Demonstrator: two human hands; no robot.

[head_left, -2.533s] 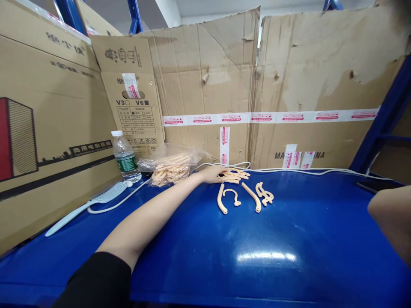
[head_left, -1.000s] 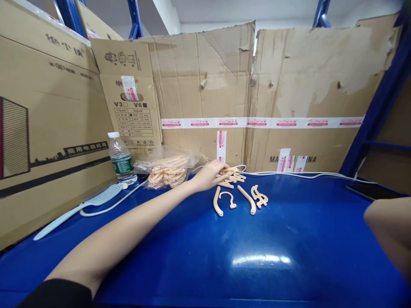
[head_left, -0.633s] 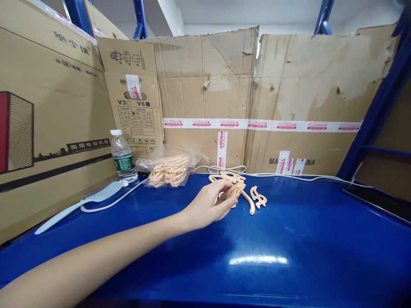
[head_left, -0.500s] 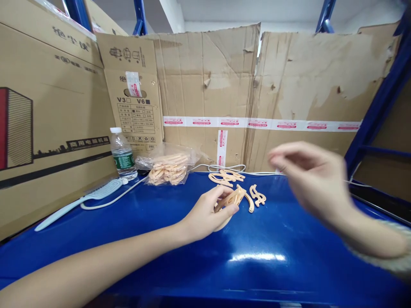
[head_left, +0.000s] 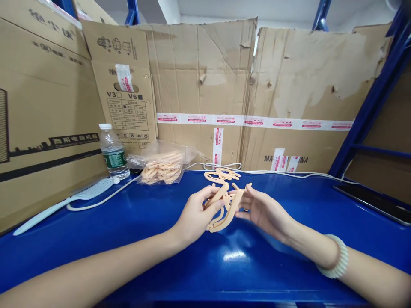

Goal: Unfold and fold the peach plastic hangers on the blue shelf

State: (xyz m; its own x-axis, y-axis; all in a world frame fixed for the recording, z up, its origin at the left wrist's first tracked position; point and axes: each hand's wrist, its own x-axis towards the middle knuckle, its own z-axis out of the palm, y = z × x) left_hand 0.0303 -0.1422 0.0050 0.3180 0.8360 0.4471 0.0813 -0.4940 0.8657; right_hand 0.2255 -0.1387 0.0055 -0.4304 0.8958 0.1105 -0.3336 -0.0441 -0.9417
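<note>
My left hand (head_left: 195, 214) is closed around a beige folding hanger (head_left: 227, 218), thumb across its front. Its curved arms stand apart, pointing up and away, with a smaller holed part between them. My right hand (head_left: 265, 211) is at the hanger's right side, thumb raised and fingers stretched out. Its fingertips are close behind the right arm; whether they touch it I cannot make out. Ends of loose beige pieces (head_left: 235, 187) show behind my right hand, mostly hidden. More beige pieces (head_left: 226, 173) lie flat farther back on the blue table (head_left: 154, 239).
A clear bag (head_left: 163, 164) of similar beige pieces sits at the back left, beside a water bottle (head_left: 114, 156) and a pale blue hairbrush (head_left: 86, 192). A white cable (head_left: 279, 172) runs along the back. A black phone (head_left: 375, 203) lies right. Cardboard (head_left: 199, 85) walls the back.
My right hand has come down and inward from the upper right to beside the hanger. In my left hand, the hanger is turned, its arms more visible. The view has shifted slightly right.
</note>
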